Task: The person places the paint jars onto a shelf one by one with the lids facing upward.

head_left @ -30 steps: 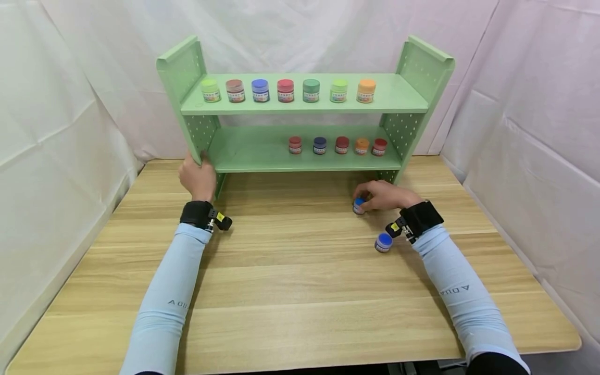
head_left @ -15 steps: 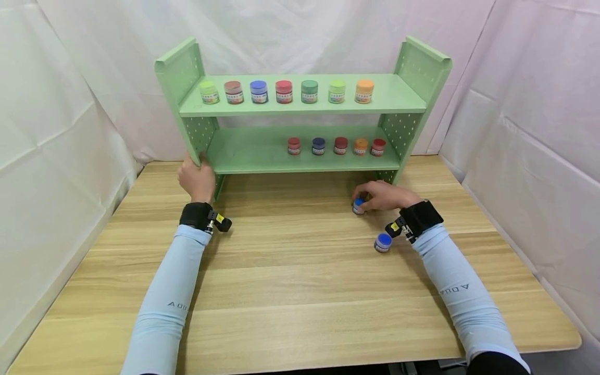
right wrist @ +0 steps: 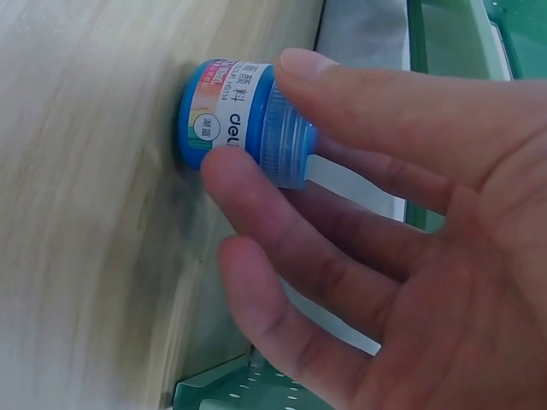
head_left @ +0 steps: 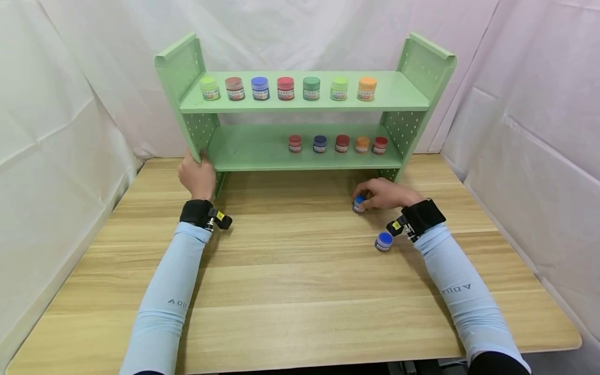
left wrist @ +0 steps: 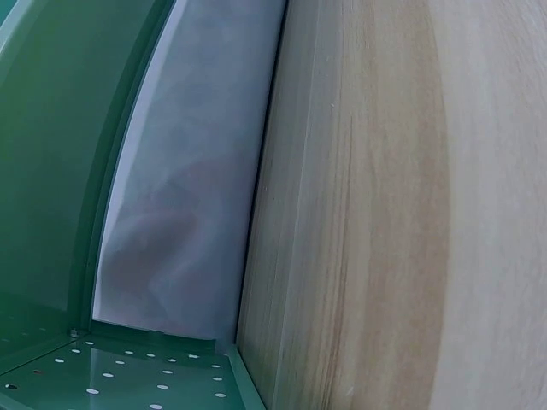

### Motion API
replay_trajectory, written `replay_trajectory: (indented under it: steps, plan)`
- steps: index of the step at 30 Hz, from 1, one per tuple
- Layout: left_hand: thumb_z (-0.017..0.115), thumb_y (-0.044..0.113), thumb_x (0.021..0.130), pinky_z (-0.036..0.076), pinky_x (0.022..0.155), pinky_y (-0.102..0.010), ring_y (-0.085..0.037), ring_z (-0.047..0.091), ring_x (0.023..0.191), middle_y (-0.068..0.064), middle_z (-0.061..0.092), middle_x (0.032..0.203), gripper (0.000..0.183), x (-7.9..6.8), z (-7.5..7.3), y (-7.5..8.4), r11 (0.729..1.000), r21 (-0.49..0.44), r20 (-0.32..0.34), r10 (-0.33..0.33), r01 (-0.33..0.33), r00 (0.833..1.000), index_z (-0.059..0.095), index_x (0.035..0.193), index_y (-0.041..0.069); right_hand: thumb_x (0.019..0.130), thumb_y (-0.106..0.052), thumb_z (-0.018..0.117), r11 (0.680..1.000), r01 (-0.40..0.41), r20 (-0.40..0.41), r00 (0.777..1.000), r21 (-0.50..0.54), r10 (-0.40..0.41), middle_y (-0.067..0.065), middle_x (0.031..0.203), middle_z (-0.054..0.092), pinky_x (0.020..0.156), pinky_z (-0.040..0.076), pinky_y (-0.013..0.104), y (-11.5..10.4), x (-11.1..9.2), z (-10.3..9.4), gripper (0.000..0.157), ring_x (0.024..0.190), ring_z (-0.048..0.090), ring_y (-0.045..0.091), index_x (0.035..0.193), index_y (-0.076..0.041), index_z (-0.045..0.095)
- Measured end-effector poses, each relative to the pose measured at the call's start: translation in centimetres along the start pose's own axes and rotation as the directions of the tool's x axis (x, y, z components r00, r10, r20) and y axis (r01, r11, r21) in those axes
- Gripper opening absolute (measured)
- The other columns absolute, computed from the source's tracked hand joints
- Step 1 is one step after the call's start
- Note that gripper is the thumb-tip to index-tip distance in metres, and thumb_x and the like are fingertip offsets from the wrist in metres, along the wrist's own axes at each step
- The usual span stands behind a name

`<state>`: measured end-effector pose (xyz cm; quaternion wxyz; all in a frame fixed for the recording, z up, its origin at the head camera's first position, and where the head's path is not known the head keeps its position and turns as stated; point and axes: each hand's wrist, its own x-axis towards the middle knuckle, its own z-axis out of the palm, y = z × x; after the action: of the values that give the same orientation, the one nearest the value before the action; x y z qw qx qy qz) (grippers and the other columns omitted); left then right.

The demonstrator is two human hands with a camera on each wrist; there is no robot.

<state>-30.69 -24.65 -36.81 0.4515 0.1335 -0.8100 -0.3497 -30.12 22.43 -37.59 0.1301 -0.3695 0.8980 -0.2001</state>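
My left hand [head_left: 198,178] grips the lower left side panel of a green two-tier shelf [head_left: 300,162]. It does not show in the left wrist view, where the panel's holes [left wrist: 158,373] appear. Below the shelf's right end, my right hand [head_left: 386,194] holds a small blue paint jar [right wrist: 224,107] by its sides, thumb and fingers around the clear lid. The jar's base is on or just at the tabletop. Nearer to me, below the right wrist, a second blue-lidded jar [head_left: 383,241] stands on the table.
Several paint jars line the upper tier, among them a green jar [head_left: 311,88] and an orange jar [head_left: 366,89]. More stand on the right half of the lower tier, including a dark blue jar [head_left: 320,144]. The wooden table [head_left: 300,291] meets white cloth walls [head_left: 300,36] behind.
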Motion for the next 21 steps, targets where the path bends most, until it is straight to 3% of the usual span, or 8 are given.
replay_trajectory:
  steps: [11, 21]
  plan:
    - [0.053, 0.023, 0.095, 0.045, 0.074, -0.042, -0.024, 0.064, 0.096, -0.008, 0.068, 0.106, 0.028, -0.1, 0.2, 0.2, 1.0, -0.003, 0.011, -0.004, 0.004, 1.0, 0.069, 0.112, 0.008, 0.087, -0.022, 0.069, 0.999, 0.046, -0.037, 0.998, -0.003, -0.046, -0.003, 0.099, 0.065, 0.075, 0.045, 0.033, -1.6, -0.7, -0.9, 0.03, 0.086, 0.057, 0.015, 0.114, -0.009, 0.066]
    - [0.052, 0.021, 0.095, 0.046, 0.076, -0.041, -0.025, 0.063, 0.098, -0.008, 0.067, 0.109, 0.029, -0.2, -0.2, 0.2, 1.0, -0.008, 0.005, 0.006, -0.006, 1.0, 0.067, 0.115, 0.008, 0.087, -0.018, 0.067, 0.996, 0.082, -0.013, 0.996, -0.026, -0.083, -0.006, 0.095, 0.063, 0.074, 0.047, 0.029, -5.8, 1.1, -2.5, 0.025, 0.084, 0.057, 0.012, 0.112, -0.015, 0.065]
